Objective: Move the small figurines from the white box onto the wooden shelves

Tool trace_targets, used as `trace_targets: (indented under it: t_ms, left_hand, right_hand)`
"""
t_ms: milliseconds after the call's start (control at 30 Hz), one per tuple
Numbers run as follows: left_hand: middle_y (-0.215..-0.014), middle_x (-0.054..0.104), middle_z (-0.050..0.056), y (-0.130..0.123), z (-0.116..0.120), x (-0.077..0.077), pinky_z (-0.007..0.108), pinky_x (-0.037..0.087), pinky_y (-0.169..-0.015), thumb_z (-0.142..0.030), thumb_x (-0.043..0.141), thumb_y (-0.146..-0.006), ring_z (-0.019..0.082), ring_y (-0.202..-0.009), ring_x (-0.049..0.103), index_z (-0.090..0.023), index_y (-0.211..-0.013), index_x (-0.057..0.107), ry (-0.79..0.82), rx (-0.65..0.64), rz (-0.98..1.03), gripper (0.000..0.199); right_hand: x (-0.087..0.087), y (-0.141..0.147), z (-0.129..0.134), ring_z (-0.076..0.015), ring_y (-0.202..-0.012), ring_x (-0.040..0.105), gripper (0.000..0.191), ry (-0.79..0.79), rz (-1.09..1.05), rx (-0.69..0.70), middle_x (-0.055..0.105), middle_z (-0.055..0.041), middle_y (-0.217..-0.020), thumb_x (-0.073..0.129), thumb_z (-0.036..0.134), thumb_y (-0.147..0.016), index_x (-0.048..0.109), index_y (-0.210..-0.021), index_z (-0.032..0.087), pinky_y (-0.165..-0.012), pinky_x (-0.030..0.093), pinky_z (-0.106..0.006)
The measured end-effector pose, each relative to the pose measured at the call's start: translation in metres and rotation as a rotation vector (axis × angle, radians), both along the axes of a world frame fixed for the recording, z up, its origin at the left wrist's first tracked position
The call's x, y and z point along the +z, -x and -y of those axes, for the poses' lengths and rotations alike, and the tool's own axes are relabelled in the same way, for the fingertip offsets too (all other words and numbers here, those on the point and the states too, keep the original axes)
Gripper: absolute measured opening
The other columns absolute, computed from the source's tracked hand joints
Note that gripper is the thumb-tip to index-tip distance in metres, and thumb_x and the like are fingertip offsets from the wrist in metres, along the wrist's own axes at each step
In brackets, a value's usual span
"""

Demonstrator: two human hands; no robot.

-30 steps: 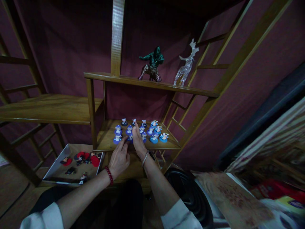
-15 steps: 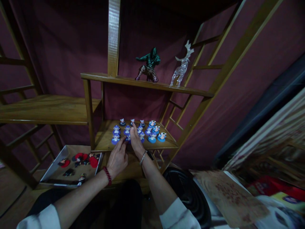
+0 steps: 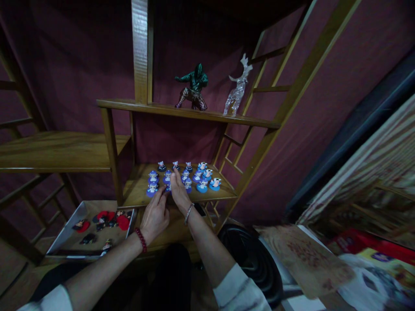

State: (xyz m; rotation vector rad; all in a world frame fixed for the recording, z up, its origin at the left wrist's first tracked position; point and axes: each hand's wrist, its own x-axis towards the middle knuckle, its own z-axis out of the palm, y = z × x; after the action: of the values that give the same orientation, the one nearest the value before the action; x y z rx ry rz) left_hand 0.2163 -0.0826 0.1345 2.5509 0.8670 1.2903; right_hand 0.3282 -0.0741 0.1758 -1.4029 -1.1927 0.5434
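Note:
Small figurines on round bases stand in rows on the low wooden shelf (image 3: pixel 131 193). My left hand (image 3: pixel 156 218) reaches to its front edge, fingers stretched toward a partly hidden purple figurine (image 3: pixel 168 187) in the front row. Held edge-on with straight fingers, my right hand (image 3: pixel 179 190) is just right of that figurine; whether either hand touches it I cannot tell. Left of my hands is another purple figurine (image 3: pixel 152 188), and right of them one more purple figurine (image 3: pixel 187 185). Farther right are blue-based figurines (image 3: pixel 215 184). Black-based figurines (image 3: pixel 161 166) line the back.
A shallow box (image 3: pixel 69 235) with several red and black figurines sits at lower left. On the upper shelf (image 3: pixel 155 108) stand a green hooded statue (image 3: pixel 194 86) and a clear deer figure (image 3: pixel 236 93). A black ridged round object (image 3: pixel 253 259) is at lower right.
The whole view has shifted, so the shelf appears slightly farther left. Both hands keep nearly the same place by the front-row purple figurine, and the figurines' arrangement looks unchanged.

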Motion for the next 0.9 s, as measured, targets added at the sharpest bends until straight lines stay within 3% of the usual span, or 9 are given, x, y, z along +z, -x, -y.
trace_targets:
  t_ms: [333,600,733,900]
  left_hand:
    - [-0.127,0.042,0.013,0.001,0.001,0.002,0.041,0.039,-0.097,-0.003,0.039,-0.072,0.023,-0.12,0.038,-0.013,-0.117,0.044,-0.003,-0.015,0.023,0.046]
    - [-0.127,0.042,0.012,0.004,0.015,0.001,0.04,0.037,-0.099,0.0,0.037,-0.072,0.021,-0.12,0.037,-0.015,-0.117,0.043,-0.132,-0.096,0.04,0.047]
    - [-0.125,0.043,0.013,-0.006,0.025,-0.007,0.04,0.039,-0.097,0.001,0.036,-0.07,0.022,-0.119,0.038,-0.014,-0.116,0.043,-0.183,-0.17,-0.002,0.049]
    - [-0.129,0.039,0.015,-0.025,0.03,-0.017,0.04,0.035,-0.101,0.001,0.037,-0.066,0.023,-0.124,0.032,-0.01,-0.12,0.04,-0.106,-0.185,-0.06,0.054]
  right_hand:
    - [-0.006,0.006,0.027,-0.0177,-0.128,0.025,0.056,-0.13,0.128,-0.083,0.029,-0.0057,-0.139,0.026,0.049,-0.086,0.029,-0.133,0.018,-0.106,0.02,-0.038]
    - [-0.013,0.001,0.072,-0.0165,-0.121,0.038,0.043,-0.327,0.249,-0.211,0.044,-0.006,-0.129,0.023,0.035,-0.09,0.04,-0.126,0.02,-0.101,0.03,-0.039]
    - [-0.016,-0.013,0.075,-0.0164,-0.122,0.036,0.044,-0.31,0.208,-0.3,0.042,-0.0068,-0.131,0.022,0.036,-0.09,0.039,-0.127,0.018,-0.102,0.029,-0.039]
    - [-0.019,-0.024,0.067,-0.0159,-0.125,0.031,0.05,-0.216,0.159,-0.254,0.038,-0.0081,-0.134,0.021,0.042,-0.089,0.036,-0.129,0.016,-0.105,0.023,-0.038]
